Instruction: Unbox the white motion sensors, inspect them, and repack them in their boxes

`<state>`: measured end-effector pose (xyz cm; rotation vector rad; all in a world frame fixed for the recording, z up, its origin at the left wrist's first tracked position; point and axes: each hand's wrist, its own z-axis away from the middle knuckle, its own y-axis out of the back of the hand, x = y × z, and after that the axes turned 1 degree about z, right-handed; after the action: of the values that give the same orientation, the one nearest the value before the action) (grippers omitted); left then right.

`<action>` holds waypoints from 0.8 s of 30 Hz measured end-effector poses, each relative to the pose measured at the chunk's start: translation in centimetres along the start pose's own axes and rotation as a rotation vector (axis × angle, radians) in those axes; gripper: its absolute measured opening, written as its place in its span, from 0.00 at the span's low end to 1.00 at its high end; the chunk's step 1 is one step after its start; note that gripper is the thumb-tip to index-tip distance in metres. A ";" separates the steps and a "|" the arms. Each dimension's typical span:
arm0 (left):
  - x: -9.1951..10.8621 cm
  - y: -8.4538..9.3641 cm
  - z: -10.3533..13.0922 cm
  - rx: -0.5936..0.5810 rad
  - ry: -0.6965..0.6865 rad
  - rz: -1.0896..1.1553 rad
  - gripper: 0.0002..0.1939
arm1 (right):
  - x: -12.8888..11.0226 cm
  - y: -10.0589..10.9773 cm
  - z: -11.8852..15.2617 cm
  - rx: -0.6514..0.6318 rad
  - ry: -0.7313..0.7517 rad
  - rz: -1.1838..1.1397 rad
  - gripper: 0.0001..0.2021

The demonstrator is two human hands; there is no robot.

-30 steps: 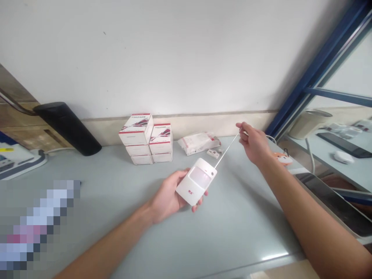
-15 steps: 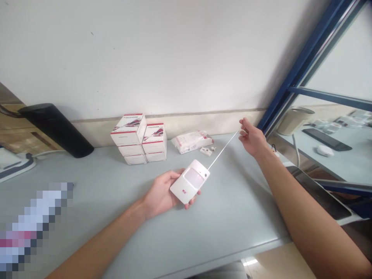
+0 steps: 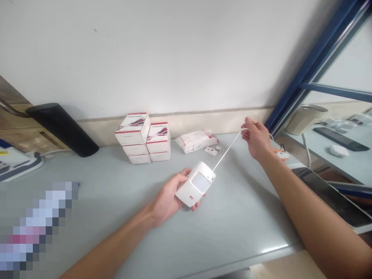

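Note:
A white motion detector with a pale rectangular window and a small red logo rests in my left hand. My fingers wrap under it and show at its right edge. From its top end a thin white cable runs taut up to the right. My right hand is closed on that cable, pinching it above the desk near the wall. Behind my right hand a loop of the cable shows. Small white plastic parts lie on the desk beyond the detector.
Stacked white-and-red boxes stand against the wall, beside a plastic-wrapped package. A black cylinder leans at the left. To the right are a dark-topped device, an orange-and-white item and a blue-framed glass panel.
The view has shifted slightly, moving the desk items right. The detector has tilted a little in my left hand. My right hand still holds the cable, its back turned more toward me.

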<state>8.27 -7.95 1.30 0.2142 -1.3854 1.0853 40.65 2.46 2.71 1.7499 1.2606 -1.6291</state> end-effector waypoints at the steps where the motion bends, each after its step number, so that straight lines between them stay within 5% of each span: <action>1: 0.0 0.0 0.0 0.008 -0.010 0.014 0.14 | 0.0 -0.5 0.5 -0.020 0.046 0.032 0.25; 7: 0.5 -0.1 -0.1 0.070 -0.076 0.071 0.12 | 0.6 -3.4 4.2 -0.115 0.172 0.226 0.18; 18: 1.8 0.1 -0.1 0.219 -0.147 0.249 0.18 | -0.5 -5.9 9.5 -0.396 0.077 0.316 0.18; 24: 1.7 0.0 0.0 0.209 -0.156 0.279 0.17 | -0.5 -6.0 10.2 -0.391 0.046 0.270 0.12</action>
<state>7.96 -7.14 2.72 0.2672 -1.4693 1.4742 30.15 -2.97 2.56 1.6331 1.2045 -1.1119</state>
